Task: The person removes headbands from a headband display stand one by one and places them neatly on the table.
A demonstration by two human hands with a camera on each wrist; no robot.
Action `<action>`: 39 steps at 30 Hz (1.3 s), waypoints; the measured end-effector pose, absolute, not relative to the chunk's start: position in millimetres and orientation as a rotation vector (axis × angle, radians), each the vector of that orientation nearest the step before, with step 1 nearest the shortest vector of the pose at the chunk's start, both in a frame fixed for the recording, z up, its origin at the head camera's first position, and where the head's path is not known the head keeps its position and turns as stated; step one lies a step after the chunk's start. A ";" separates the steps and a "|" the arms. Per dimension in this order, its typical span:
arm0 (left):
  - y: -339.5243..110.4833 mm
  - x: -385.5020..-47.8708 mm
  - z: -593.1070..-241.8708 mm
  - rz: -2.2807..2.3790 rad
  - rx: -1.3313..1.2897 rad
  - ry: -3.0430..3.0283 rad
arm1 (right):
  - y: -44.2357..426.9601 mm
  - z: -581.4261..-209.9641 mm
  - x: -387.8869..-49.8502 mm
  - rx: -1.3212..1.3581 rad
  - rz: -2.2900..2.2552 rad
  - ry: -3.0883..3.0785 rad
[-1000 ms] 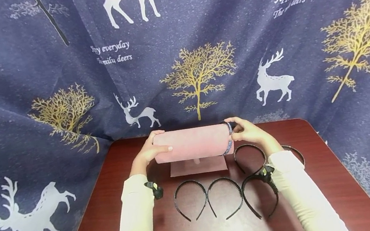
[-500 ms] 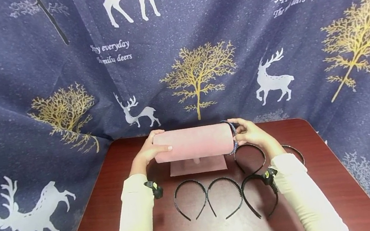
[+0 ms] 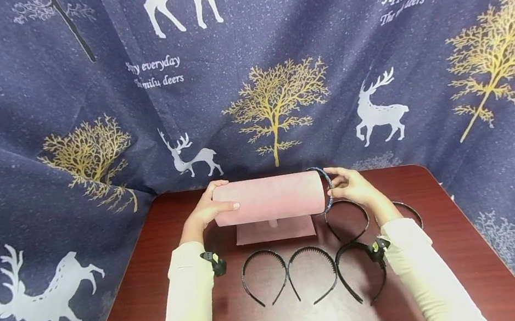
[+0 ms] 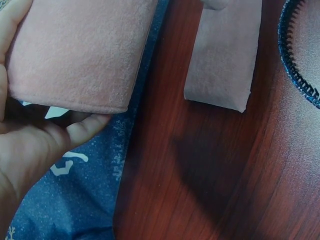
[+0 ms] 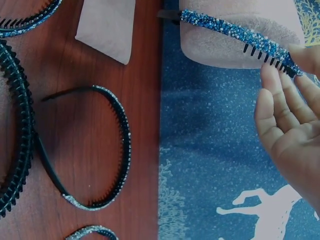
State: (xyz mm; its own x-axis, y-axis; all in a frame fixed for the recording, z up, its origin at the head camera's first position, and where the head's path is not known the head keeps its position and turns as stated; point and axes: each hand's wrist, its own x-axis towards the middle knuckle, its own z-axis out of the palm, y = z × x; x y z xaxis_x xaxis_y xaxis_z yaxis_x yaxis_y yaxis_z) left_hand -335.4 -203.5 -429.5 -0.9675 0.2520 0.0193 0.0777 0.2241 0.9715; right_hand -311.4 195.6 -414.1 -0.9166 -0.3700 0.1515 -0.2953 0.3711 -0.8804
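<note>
A pink plush roll (image 3: 268, 199) lies level on a stand with a flat pink base (image 3: 275, 231). My left hand (image 3: 205, 208) holds the roll's left end, thumb across the front; the left wrist view shows fingers on the plush edge. At the other end, my right hand (image 3: 352, 188) pinches a blue glitter headband (image 5: 235, 31) between thumb and fingers. In the head view the band curves around the roll's right rim, its outer part standing beyond the end. Comb teeth show on its inner side in the right wrist view.
On the red-brown table (image 3: 141, 316) lie several other headbands, among them two toothed ones (image 3: 261, 254) (image 3: 309, 248) in front of the base. A silver-tipped headband (image 5: 129, 145) lies near the right arm. A deer-print cloth (image 3: 240, 46) hangs behind.
My right hand has moved right, drawing the headband from the roll's front surface out past its right end. The left hand and the roll have stayed put.
</note>
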 end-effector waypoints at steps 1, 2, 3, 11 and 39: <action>-203.8 -335.5 -429.5 1.843 0.317 2.345 | 196.0 -414.2 -310.5 -0.604 -1.602 2.556; -204.0 -335.5 -429.5 1.842 0.317 2.345 | 196.2 -414.3 -309.7 -0.592 -1.606 2.563; -204.2 -335.6 -429.5 1.841 0.316 2.345 | 196.5 -414.6 -309.0 -0.584 -1.612 2.570; -204.3 -336.8 -430.8 1.842 0.317 2.333 | 200.1 -419.3 -304.9 -0.478 -1.712 2.536; -204.3 -337.7 -432.8 1.880 0.343 2.296 | 248.0 -477.5 -284.0 -0.288 -2.030 2.542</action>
